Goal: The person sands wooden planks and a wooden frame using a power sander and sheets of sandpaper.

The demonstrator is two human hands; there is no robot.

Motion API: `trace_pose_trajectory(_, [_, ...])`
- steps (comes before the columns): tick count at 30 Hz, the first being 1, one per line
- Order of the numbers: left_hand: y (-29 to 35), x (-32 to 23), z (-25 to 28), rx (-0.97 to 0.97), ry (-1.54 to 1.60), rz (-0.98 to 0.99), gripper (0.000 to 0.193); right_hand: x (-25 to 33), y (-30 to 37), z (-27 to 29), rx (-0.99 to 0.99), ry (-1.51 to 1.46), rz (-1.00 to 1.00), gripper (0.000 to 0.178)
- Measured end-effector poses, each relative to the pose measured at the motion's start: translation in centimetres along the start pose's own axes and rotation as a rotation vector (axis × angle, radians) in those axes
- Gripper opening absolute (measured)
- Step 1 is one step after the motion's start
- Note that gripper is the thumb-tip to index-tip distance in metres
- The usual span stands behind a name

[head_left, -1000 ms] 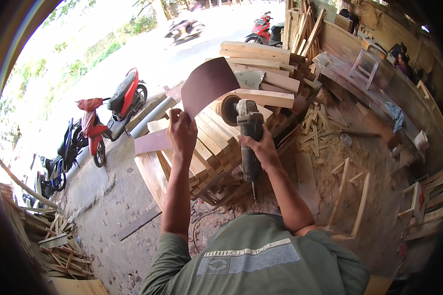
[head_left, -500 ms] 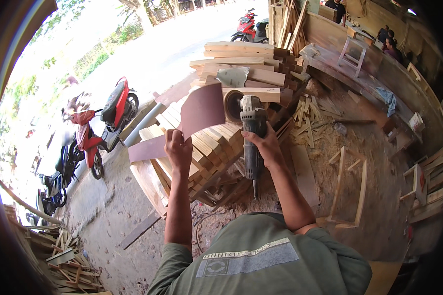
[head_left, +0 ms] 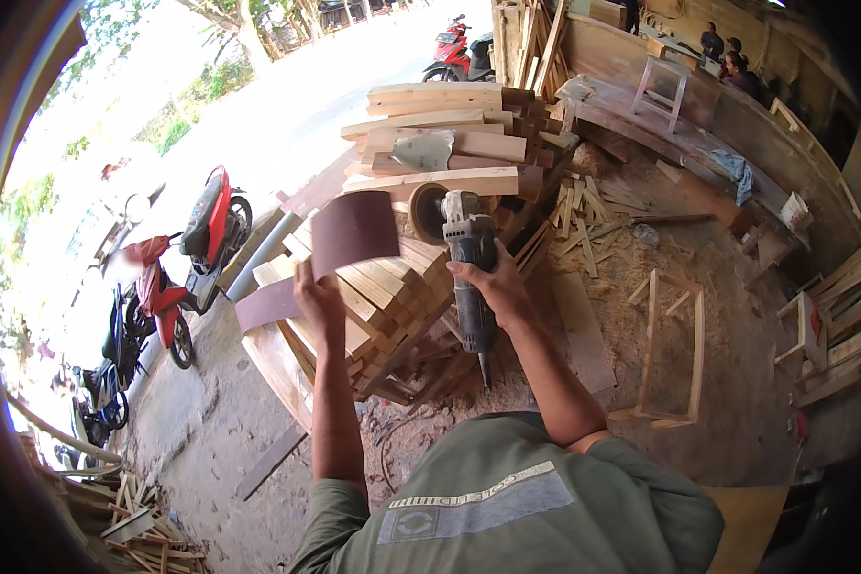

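Note:
My left hand [head_left: 320, 298] is closed on a curved strip of reddish-brown sandpaper [head_left: 359, 232]. One part of the strip stands up above the fingers, and another strip-like end lies over the timber to the left. My right hand [head_left: 493, 285] grips the body of a dark angle grinder [head_left: 471, 277], held upright with its cord end down. A round brown disc [head_left: 429, 212] sits on the grinder's head, facing left toward the sandpaper, with a small gap between them. Below both hands lies a stack of cut wooden pieces [head_left: 392, 297].
Thick timber beams [head_left: 469, 182] are piled just beyond. Wood offcuts [head_left: 584, 215] and a wooden frame [head_left: 652, 354] lie on the dusty floor at right. Red motorbikes [head_left: 167, 297] stand at left. Several people [head_left: 732, 62] sit at the far right behind a long bench [head_left: 641, 124].
The view has shifted, so the scene sits a little further left. The raised sandpaper has tilted lower and looks darker. Both hands keep their holds.

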State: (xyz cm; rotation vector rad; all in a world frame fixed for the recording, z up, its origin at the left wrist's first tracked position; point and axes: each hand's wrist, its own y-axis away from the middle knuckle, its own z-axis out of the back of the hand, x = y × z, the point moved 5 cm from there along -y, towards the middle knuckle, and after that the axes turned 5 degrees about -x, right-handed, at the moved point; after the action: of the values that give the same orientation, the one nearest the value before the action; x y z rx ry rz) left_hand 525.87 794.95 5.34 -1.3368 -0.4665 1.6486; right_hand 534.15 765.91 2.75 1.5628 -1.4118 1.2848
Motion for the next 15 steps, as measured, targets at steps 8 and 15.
trace_pose_trajectory(8, [-0.6,0.5,0.7,-0.038,0.028,0.03,0.028,0.1,0.1,0.2,-0.01,0.021,0.006,0.049])
trace_pose_trajectory(15, [-1.0,0.2,0.6,0.068,-0.186,-0.124,0.018,0.2,0.0,0.3,-0.026,0.01,-0.003,0.042])
